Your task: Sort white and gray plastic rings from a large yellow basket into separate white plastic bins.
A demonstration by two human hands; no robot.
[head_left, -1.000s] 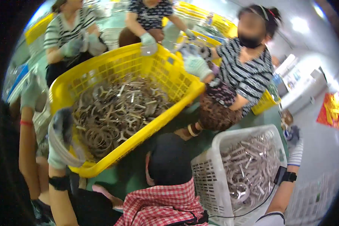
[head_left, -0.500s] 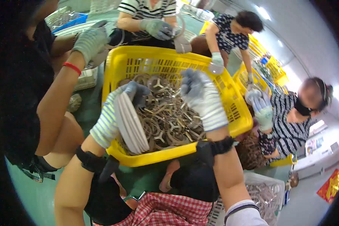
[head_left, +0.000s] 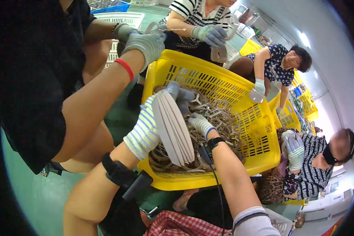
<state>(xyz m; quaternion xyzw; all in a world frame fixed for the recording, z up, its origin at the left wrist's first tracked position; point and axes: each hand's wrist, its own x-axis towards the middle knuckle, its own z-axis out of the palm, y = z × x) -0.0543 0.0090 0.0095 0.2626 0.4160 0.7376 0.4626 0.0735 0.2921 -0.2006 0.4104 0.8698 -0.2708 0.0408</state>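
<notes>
My left hand [head_left: 146, 128], in a striped glove with grey-coated fingers, grips a stack of flat, pale grey round-edged pieces [head_left: 172, 129]. The stack is tilted, held on edge over the near left part of a yellow slatted basket [head_left: 208, 179]. Inside the basket lies a tangled pile of thin metallic-looking rings and three-spoked pieces [head_left: 224, 114]. My right hand [head_left: 202, 125], also gloved, reaches down into the pile just right of the stack. Its fingers look curled, and their tips are partly hidden, so what they hold cannot be made out.
A co-worker's gloved hands [head_left: 143, 45] work at the basket's far left corner. Another co-worker beyond the basket holds a pale curved piece [head_left: 232, 27]. Two more people sit at the right, near another yellow basket [head_left: 285, 114]. A cable [head_left: 220, 192] hangs from my right wrist.
My right hand has moved down into the pile and towards the left-hand stack. The view has shifted, so the basket appears farther right. The stack stays in my left hand.
</notes>
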